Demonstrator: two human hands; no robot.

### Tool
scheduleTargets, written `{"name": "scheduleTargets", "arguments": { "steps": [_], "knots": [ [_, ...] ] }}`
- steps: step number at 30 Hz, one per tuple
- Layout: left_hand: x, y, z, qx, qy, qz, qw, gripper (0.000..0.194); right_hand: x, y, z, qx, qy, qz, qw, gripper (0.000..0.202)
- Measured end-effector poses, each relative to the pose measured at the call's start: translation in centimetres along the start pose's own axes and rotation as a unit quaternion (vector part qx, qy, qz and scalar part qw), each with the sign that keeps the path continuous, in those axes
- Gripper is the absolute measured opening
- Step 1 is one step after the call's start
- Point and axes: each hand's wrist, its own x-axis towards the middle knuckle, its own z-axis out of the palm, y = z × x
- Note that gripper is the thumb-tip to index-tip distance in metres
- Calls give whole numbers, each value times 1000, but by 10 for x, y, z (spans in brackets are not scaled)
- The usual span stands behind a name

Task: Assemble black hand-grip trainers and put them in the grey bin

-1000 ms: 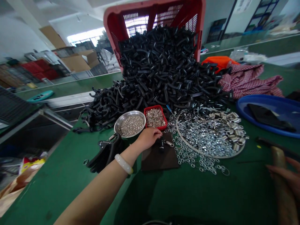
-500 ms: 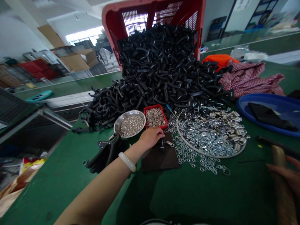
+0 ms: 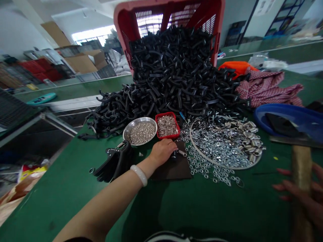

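My left hand (image 3: 163, 152), with a pale bangle (image 3: 139, 174) on its wrist, is closed over the dark pad (image 3: 171, 171). Its fingertips touch a small black part (image 3: 174, 155) with a metal spring (image 3: 182, 153) beside it; the grip itself is partly hidden. At the right edge, my right hand (image 3: 302, 195) is round the wooden handle of a hammer (image 3: 301, 164), some of its fingers loose. Just beyond the pad are a red tray (image 3: 178, 134) of small pins and a metal bowl (image 3: 125, 134) of small silver pieces.
Black curved parts (image 3: 171, 77) spill from a red crate (image 3: 121, 23). Washers and springs (image 3: 227, 144) lie heaped on the right, near a blue tray (image 3: 258, 116) and a checked cloth (image 3: 272, 87). Several assembled black parts (image 3: 116, 161) lie left of my forearm.
The hammer in my right hand has risen, its head now clear of the table. My left hand has shifted slightly over the pad, and the view has moved a little.
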Motion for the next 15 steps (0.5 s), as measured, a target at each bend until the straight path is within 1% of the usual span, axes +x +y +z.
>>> {"name": "scheduleTargets", "arguments": {
  "steps": [1, 3, 5, 7, 9, 11, 13, 15],
  "knots": [
    [-3, -1, -3, -11, 3, 12, 1000, 35, -8, -13, 3, 40, -28, -15, 999, 67],
    [-10, -3, -11, -30, 11, 15, 999, 38, -19, -38, 15, 76, -97, -61, 990, 65],
    [-19, -4, -17, -43, 8, -9, 999, 53, -24, -59, 32, 50, -156, -125, 979, 61],
    [-28, -5, -18, -55, -6, -32, 998, 69, -23, -76, 55, -9, -194, -212, 958, 53],
    [-33, -5, -13, -65, -13, -47, 997, 71, -18, -91, 78, -76, -208, -305, 926, 49],
    [-33, -5, -6, -76, -3, -63, 995, 65, -12, -105, 98, -133, -205, -369, 897, 49],
    [-30, -7, 0, -86, 12, -73, 994, 62, -7, -117, 110, -187, -210, -390, 877, 49],
    [-27, -9, 3, -95, 23, -74, 992, 62, -5, -127, 114, -233, -218, -396, 861, 49]
  ]
}}
